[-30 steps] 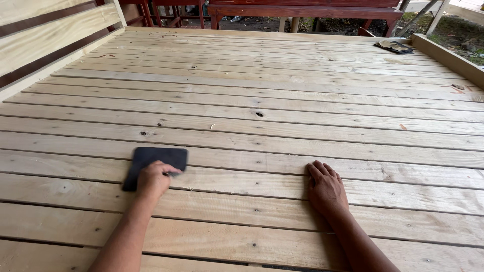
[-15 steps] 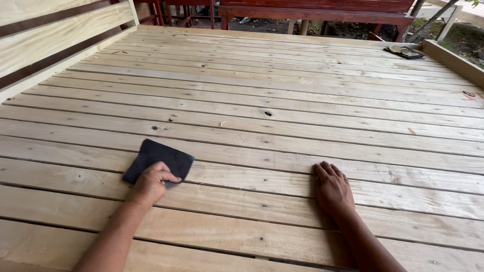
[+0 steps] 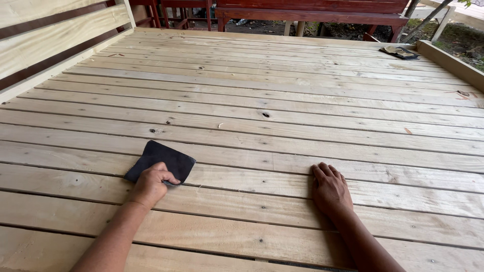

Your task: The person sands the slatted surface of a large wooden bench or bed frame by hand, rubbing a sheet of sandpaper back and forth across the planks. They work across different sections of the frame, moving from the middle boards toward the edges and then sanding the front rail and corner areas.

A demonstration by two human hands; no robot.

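Note:
A dark sheet of sandpaper (image 3: 162, 158) lies flat on the pale wooden plank deck (image 3: 262, 90). My left hand (image 3: 151, 183) presses on its near edge, fingers curled over it. My right hand (image 3: 330, 189) rests flat on the planks about a forearm's length to the right, fingers together and pointing away, holding nothing.
A slatted wooden side rail (image 3: 55, 40) runs along the left. A raised board (image 3: 451, 63) edges the right side, with a dark scrap of material (image 3: 399, 52) near the far right corner. Red-brown furniture (image 3: 312, 12) stands beyond the far edge. Knots and nail heads dot the planks.
The sandpaper has turned under my left hand from square-on to a diagonal angle and shifted slightly. My right hand has stayed planted on the planks.

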